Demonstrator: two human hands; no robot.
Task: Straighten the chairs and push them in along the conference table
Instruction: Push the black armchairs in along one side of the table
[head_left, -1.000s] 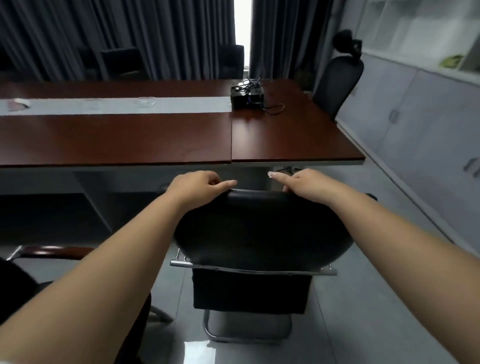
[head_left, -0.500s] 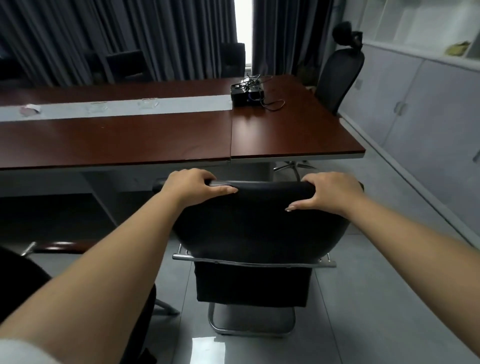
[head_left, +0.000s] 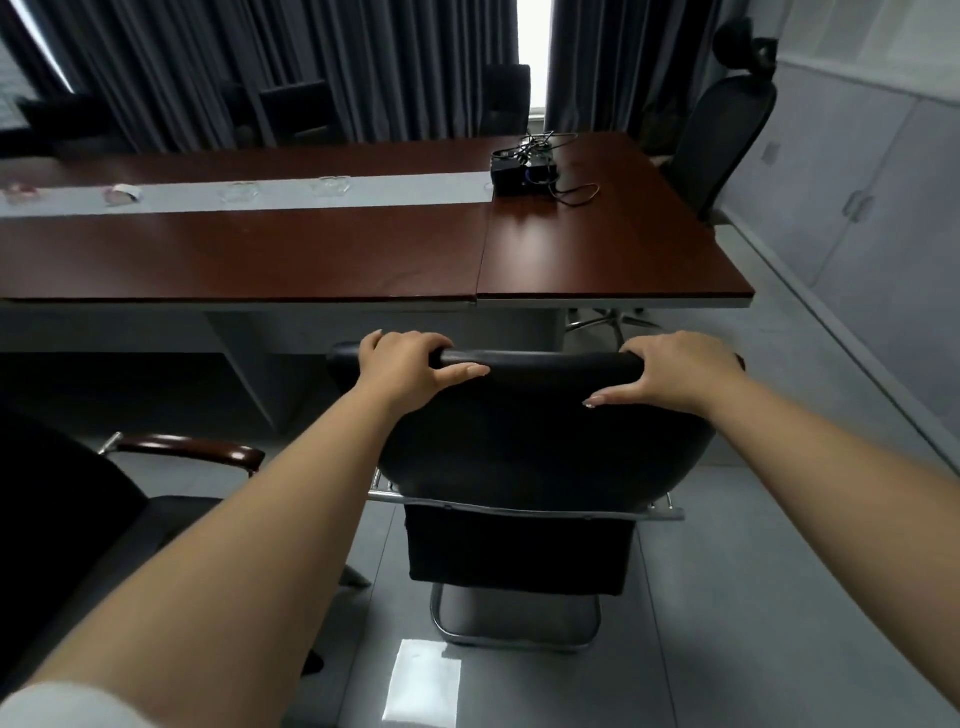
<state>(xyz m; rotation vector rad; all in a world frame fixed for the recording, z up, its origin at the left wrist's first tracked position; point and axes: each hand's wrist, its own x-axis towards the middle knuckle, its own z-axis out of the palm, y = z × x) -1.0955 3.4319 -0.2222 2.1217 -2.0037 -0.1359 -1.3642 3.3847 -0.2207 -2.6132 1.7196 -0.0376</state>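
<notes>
Nearest, at the lower left, a second chair (head_left: 130, 519) with a wooden armrest stands angled on the floor, not yet dealt with. Ahead, the chair (head_left: 519, 467) in hand faces the bench (head_left: 363, 249), its seat still out short of the near edge, close to the right corner. Both hands grasp the top rail of its back: the left hand (head_left: 410, 371) curls over the left end, thumb along the rear face; the right hand (head_left: 675, 374) wraps the right end, fingers down the back.

The step appears to be the push-in. To do it well, press evenly with both hands so the sled base slides straight and does not swing; keep the back parallel to the bench's near edge; steer it clear of the bench leg ahead on the left; stop before the back strikes the edge.

Farther off, a black box (head_left: 524, 174) with cables sits near the far right corner, and a mesh chair (head_left: 722, 135) stands at the right end.
</notes>
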